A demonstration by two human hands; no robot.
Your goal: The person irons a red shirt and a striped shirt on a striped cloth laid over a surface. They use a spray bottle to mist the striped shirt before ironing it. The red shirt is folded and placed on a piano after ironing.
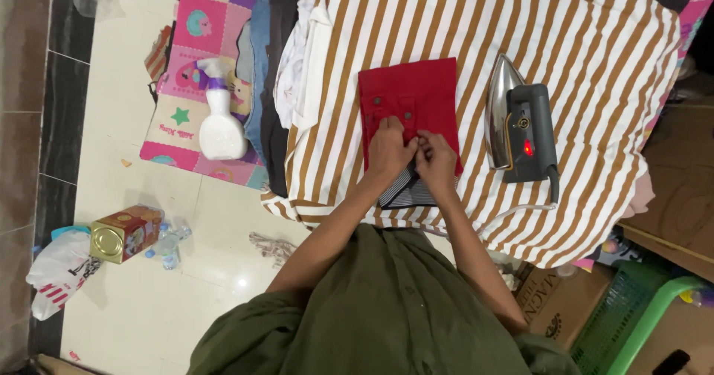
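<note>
Pinching: both hands meet at the near edge of the red garment (407, 100), fingers closed on its fabric.
Left hand (389, 148): grips the near hem, just beside the buttons.
Right hand (436, 159): touches the left, holding the same edge.
Garment: lies flat on the striped cloth (580, 33), mid-board.
Iron (520, 126): stands right, near.
Room: bare cloth far and left.
Spray bottle (219, 115): on the floor, left.

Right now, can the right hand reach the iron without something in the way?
Probably yes. The iron rests just beside the right hand, and only bare striped cloth lies between them.
</note>
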